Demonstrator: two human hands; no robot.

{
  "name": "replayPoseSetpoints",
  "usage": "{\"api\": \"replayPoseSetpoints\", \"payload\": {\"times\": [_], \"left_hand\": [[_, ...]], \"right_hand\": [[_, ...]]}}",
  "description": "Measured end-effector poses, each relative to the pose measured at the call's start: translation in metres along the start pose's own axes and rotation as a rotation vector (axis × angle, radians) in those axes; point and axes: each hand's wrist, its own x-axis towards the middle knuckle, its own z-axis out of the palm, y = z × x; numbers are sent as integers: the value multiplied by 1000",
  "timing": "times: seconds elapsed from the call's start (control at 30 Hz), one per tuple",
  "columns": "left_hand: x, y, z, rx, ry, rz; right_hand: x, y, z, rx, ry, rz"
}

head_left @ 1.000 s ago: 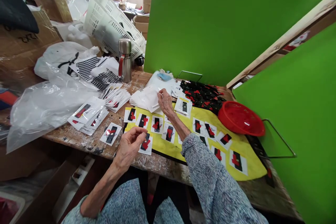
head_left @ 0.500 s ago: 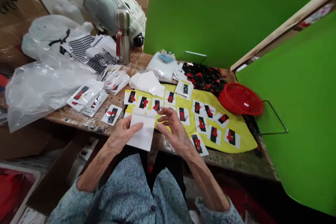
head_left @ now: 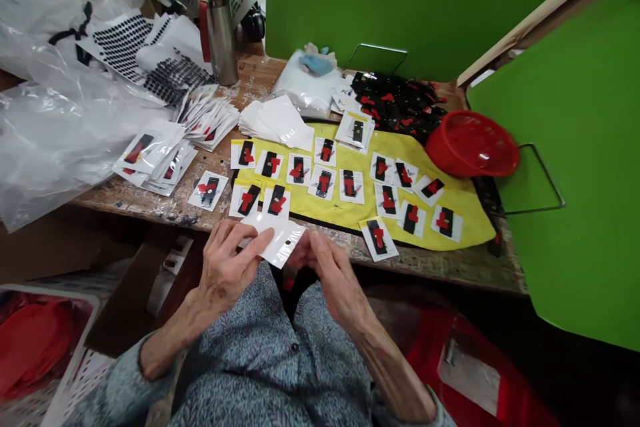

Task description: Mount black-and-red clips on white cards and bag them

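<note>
My left hand (head_left: 227, 263) pinches a small clear plastic bag (head_left: 280, 243) just below the table's front edge, thumb on top. My right hand (head_left: 327, 273) is close beside it on the right, fingers curled toward the bag's edge and blurred; whether it grips the bag is unclear. Just above, on a yellow cloth (head_left: 465, 223), lie several white cards with black and red pieces (head_left: 350, 185). A stack of empty clear bags (head_left: 275, 121) sits at the cloth's far left corner.
A red bowl (head_left: 473, 152) and a heap of black and red pieces (head_left: 397, 103) are at the right rear. Steel flask (head_left: 215, 13), bagged cards (head_left: 160, 157), large plastic sheets (head_left: 45, 140) on the left. Green boards (head_left: 575, 147) wall the right and back.
My right hand took a clear bag from the stack and brought it to my left hand. Both hands have dropped toward my lap, and the view has tilted down.
</note>
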Motion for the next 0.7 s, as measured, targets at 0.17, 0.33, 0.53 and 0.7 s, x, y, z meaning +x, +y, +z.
{"api": "replayPoseSetpoints", "payload": {"times": [0.17, 0.33, 0.53, 0.7], "left_hand": [[-17, 4, -3, 92, -122, 60], [-13, 16, -23, -251, -274, -252], [-10, 23, -19, -828, -429, -786], [-12, 20, -8, -1076, -431, -914]], "right_hand": [[-6, 14, 10, 274, -129, 133], [-6, 20, 3, 8, -189, 32], [-8, 19, 9, -270, -234, -75], [-8, 13, 11, -431, -296, -189]]}}
